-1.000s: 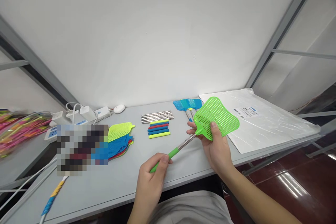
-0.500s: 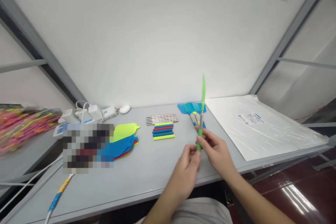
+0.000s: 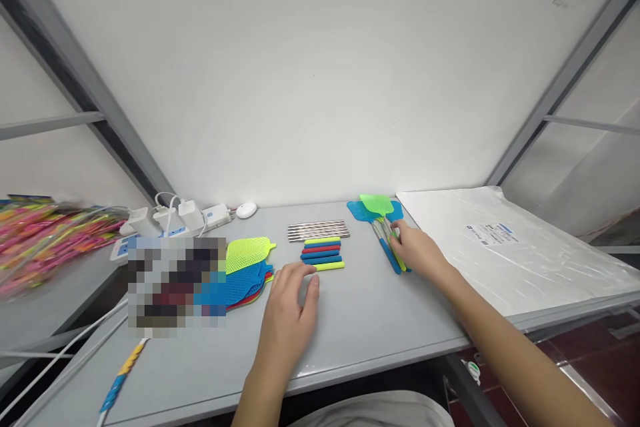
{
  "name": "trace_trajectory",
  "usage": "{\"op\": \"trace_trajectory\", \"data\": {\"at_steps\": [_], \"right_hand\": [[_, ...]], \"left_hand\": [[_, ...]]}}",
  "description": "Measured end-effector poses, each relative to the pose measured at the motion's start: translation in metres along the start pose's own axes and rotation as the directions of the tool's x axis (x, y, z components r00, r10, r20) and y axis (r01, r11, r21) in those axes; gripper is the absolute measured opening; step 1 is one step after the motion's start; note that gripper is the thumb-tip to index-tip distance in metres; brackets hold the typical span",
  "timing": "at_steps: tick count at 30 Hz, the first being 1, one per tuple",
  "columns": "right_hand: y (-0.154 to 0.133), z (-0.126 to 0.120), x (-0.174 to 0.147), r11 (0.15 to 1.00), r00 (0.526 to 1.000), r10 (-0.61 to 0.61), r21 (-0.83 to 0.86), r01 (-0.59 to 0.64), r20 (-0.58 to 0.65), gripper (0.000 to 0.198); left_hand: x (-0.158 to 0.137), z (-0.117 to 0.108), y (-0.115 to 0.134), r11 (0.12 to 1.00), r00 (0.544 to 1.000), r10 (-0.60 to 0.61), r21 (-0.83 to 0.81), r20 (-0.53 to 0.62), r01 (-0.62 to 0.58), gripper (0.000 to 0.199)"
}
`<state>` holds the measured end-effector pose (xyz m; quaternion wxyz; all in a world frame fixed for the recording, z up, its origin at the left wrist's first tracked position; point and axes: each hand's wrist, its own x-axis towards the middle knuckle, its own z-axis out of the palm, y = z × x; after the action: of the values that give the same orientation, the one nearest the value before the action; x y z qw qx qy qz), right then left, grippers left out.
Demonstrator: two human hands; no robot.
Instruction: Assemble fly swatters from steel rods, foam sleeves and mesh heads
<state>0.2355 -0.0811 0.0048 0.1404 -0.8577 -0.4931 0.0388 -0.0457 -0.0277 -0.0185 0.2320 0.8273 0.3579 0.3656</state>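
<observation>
right hand (image 3: pixel 417 250) at swatters (image 3: pixel 376 203), white package (image 3: pixel 445 233) alongside, chargers (image 3: pixel 191 215) far left

Grey desk (image 3: pixel 365 327) spread with fly-swatter parts.
Swatter heads (image 3: pixel 245 257) lie stacked left of centre; metal rods (image 3: pixel 319 231) and coloured handle grips (image 3: pixel 321 254) sit mid-frame, assembled fly swatters (image 3: pixel 377 205) overlap right of centre, a flat white package (image 3: pixel 505 267) lies at right.

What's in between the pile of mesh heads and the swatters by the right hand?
Metal rods and coloured tubes lie between the mesh heads and the swatters in the head view, with the left hand at the near side.
</observation>
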Motion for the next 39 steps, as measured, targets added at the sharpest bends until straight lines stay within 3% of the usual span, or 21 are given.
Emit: {"op": "trace_trajectory", "data": {"at_steps": [9,39], "right_hand": [[-0.01,0.009,0.018,0.993,0.998,0.0,-0.121,0.008,0.064,0.027],[-0.001,0.018,0.015,0.997,0.997,-0.062,-0.04,0.064,0.055,0.027]], "left_hand": [[-0.01,0.001,-0.008,1.0,1.0,-0.03,-0.008,0.001,0.03,0.016],[-0.007,0.001,-0.005,0.994,0.991,-0.096,-0.045,0.092,0.101,0.022]]}}
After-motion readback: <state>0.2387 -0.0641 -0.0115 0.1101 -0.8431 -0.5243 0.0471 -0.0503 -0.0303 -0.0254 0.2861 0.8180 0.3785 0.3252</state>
